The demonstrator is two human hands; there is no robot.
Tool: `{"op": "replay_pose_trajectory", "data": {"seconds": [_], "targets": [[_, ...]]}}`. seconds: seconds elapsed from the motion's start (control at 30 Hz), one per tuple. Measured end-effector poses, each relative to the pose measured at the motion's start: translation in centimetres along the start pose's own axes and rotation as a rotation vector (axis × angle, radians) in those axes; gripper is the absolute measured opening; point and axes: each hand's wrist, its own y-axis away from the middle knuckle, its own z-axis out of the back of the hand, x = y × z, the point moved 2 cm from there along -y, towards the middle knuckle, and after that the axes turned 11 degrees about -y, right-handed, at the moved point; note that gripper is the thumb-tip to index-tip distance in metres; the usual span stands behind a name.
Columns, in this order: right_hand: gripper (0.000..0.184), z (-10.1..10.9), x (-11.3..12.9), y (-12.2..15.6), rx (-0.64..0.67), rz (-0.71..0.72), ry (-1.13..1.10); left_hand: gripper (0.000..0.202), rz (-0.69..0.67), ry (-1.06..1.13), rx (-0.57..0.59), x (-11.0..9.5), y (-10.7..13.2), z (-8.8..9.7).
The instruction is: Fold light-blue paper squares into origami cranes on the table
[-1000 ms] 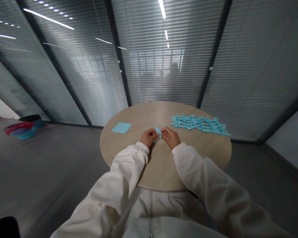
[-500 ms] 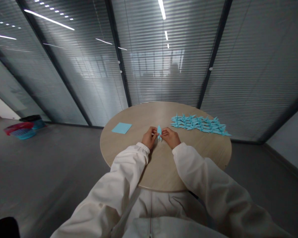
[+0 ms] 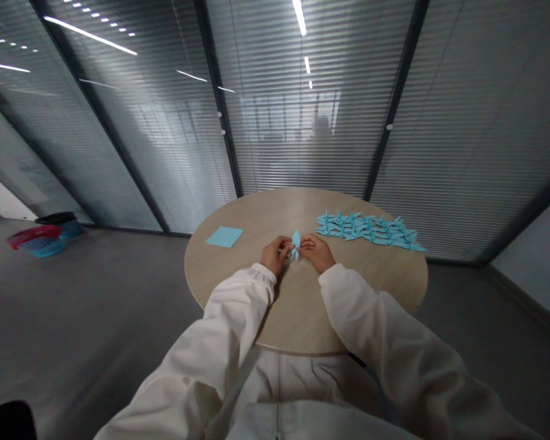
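Between my two hands, over the middle of the table, is a partly folded piece of blue origami paper (image 3: 296, 239), with a pointed top and narrow split points below. My left hand (image 3: 275, 253) pinches its left side with thumb and fingers. On the other side my right hand (image 3: 317, 252) grips the right edge, fingers closed. Flat on the table to the left lies a square stack of blue paper (image 3: 225, 236); the number of sheets cannot be made out. Several folded blue paper cranes (image 3: 366, 228) sit in close rows at the back right.
The round wooden table (image 3: 302, 324) reaches almost to a glass wall with blinds (image 3: 302, 165). On the floor at far left stand a blue basket with a red liner (image 3: 41, 243) and a dark-lined bin (image 3: 64, 225). Something black (image 3: 8, 421) shows at the lower left corner.
The folded paper has turned slightly, showing a broader face, and shifted a touch to the right. My right hand has moved slightly with it. The stack and the cranes are unchanged.
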Motion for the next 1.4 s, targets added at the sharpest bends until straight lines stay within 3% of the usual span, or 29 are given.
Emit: {"op": "replay_pose_trajectory", "data": {"seconds": [0.23,0.4,0.53,0.7,0.87,1.0,1.13,1.4], "targets": [[0.033,-0.1,0.0,0.1,0.033,0.022,-0.002,0.036,0.015,0.094,0.093,0.1,0.1,-0.3],[0.043,-0.2,0.2,0.1,0.047,-0.007,-0.034,0.034,-0.037,-0.012,0.097,-0.4,0.2,0.2],[0.034,0.2,0.0,-0.1,0.052,-0.012,-0.063,0.030,-0.093,-0.081,0.128,-0.9,0.3,0.0],[0.029,0.9,-0.4,-0.5,-0.018,0.017,-0.047,0.032,-0.131,-0.071,0.091,-0.8,0.4,-0.7],[0.038,0.8,0.0,-0.4,-0.074,-0.003,-0.087,0.026,-0.174,-0.113,0.019,-0.8,0.3,-0.4],[0.043,0.8,0.7,-0.2,-0.060,-0.010,-0.056,0.027,-0.207,-0.192,-0.028,-1.0,0.3,0.1],[0.030,0.9,1.3,-0.1,0.005,0.041,0.106,0.029,-0.237,-0.178,-0.035,-1.3,0.4,0.4],[0.033,1.5,1.1,-0.3,-0.054,-0.007,0.107,0.024,-0.122,-0.054,-0.047,-2.1,0.3,1.3]]}}
